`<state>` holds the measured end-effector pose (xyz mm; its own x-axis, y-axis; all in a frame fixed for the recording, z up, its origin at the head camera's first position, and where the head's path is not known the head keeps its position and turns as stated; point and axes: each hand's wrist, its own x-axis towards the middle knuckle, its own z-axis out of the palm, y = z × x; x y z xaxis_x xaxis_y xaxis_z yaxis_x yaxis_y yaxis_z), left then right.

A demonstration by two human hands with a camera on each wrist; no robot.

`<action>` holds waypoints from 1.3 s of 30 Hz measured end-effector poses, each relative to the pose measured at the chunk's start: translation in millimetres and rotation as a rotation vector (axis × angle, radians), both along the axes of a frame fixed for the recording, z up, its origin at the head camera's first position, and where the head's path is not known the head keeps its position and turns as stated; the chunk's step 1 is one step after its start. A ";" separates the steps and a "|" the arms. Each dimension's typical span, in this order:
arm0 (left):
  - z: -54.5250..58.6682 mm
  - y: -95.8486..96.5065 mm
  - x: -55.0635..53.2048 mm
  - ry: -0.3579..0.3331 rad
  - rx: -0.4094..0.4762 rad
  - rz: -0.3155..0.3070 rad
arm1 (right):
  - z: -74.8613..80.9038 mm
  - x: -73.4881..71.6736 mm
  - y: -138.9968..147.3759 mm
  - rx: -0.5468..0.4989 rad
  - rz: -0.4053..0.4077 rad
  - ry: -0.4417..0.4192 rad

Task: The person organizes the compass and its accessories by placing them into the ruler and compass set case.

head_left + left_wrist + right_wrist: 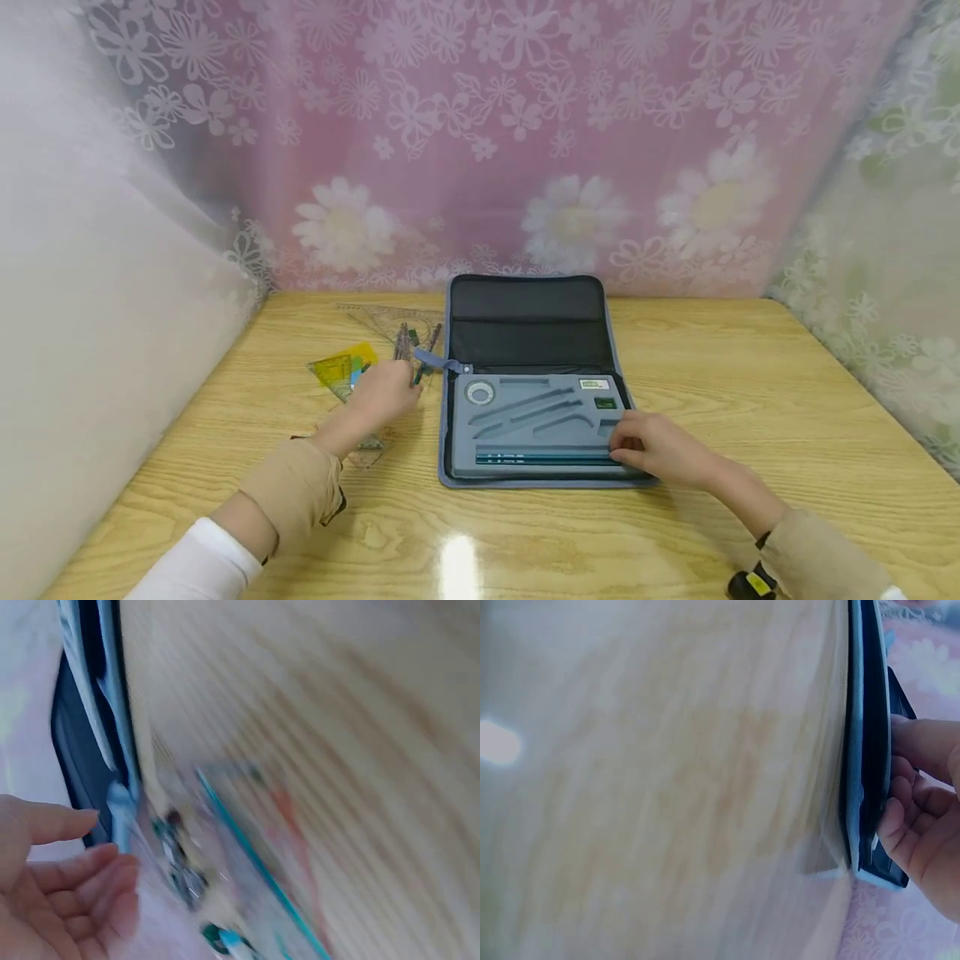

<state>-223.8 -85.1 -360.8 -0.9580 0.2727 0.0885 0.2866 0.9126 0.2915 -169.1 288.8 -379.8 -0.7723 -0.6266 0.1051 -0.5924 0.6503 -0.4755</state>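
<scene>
My left hand (382, 396) is over a loose pile of drawing tools left of the zip case (442, 467). In the left wrist view its fingers are loosely bent, thumb apart, with nothing between them. Beneath and beyond it lie a metal compass (402, 340), a dark pen-like stick (433, 340) and clear set squares (330, 371). My right hand (660, 446) is at the case's front right, bent fingertips at the right end of two teal pencils (525, 458) lying in the long slot. Fingers hide the pencil ends; I cannot tell whether they pinch or press them.
The case's grey tray also holds a white ring (480, 392), a white eraser (594, 384) and a small dark green piece (604, 403), among several vacant moulded slots. Its black lid (528, 342) stands raised at the back. A yellow sheet (363, 352) lies in the pile.
</scene>
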 end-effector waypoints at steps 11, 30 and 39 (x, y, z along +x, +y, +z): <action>-12.5 -10.8 -13.9 -0.230 -0.037 0.092 | -3.3 -0.7 7.2 0.079 -0.329 -0.007; -18.9 -11.1 -6.8 -0.151 -0.148 0.048 | -10.2 -1.1 13.9 0.107 -0.355 -0.092; -6.4 -42.6 7.9 -0.234 -0.004 -0.002 | -9.4 -2.7 15.9 0.116 -0.351 -0.108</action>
